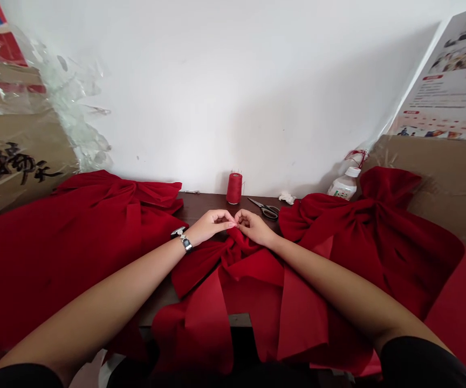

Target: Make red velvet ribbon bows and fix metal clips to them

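Note:
A red velvet bow (237, 264) lies on the dark table in front of me, its tails hanging over the near edge. My left hand (211, 225) and my right hand (254, 226) meet above the bow's knot, fingertips pinched together and touching each other. Both hands seem to pinch the gathered red fabric at the knot; anything finer between the fingers is too small to see. A watch (182, 238) sits on my left wrist.
A red thread spool (234, 188) and scissors (266, 209) stand behind my hands by the white wall. A plastic bottle (344, 186) stands at right. Piles of red bows lie left (75, 226) and right (370, 226). Cardboard boxes (10, 140) flank both sides.

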Available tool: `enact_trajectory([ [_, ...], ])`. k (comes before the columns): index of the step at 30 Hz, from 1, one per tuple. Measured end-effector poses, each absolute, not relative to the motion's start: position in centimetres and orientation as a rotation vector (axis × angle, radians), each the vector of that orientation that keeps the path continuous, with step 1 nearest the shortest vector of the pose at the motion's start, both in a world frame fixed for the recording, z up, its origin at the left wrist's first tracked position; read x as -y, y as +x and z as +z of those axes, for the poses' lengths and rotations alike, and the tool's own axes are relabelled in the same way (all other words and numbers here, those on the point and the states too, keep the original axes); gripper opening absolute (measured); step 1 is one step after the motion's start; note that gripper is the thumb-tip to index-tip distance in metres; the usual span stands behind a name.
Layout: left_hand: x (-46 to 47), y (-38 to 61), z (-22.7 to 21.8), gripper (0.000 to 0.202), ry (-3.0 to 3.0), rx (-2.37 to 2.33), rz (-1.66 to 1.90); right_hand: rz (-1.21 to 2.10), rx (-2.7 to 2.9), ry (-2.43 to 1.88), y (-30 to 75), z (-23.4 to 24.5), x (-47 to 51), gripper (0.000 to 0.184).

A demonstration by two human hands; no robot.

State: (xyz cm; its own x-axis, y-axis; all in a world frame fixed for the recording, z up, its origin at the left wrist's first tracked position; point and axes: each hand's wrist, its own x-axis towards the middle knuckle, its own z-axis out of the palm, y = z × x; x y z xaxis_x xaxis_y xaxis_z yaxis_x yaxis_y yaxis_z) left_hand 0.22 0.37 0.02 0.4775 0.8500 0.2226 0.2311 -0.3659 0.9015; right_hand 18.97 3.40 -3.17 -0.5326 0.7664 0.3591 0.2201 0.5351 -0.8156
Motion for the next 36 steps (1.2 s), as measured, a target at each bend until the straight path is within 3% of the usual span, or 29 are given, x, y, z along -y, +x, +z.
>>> enact_trajectory([
  [13,-0.7,0.0,-0.1,0.031,1.875,-0.879,0.785,0.505,2.187,-1.065,18.9,-1.9,-2.2,0.018],
  [20,-0.9,0.4,-0.2,0.030,1.645,-0.945,0.796,0.599,2.115,-0.998,19.1,-2.3,-2.5,0.012],
  [26,-0.6,0.5,-0.3,0.035,1.549,-1.006,0.807,0.921,2.038,-0.687,19.2,-2.3,-2.5,0.010],
  [30,-0.2,0.6,-0.1,0.043,1.546,-1.066,0.792,0.896,2.026,-0.671,19.2,-2.4,-2.3,0.014],
  [36,0.4,1.0,-0.1,0.040,1.624,-1.088,0.797,0.857,2.013,-0.686,19.1,-2.3,-1.8,0.014],
])
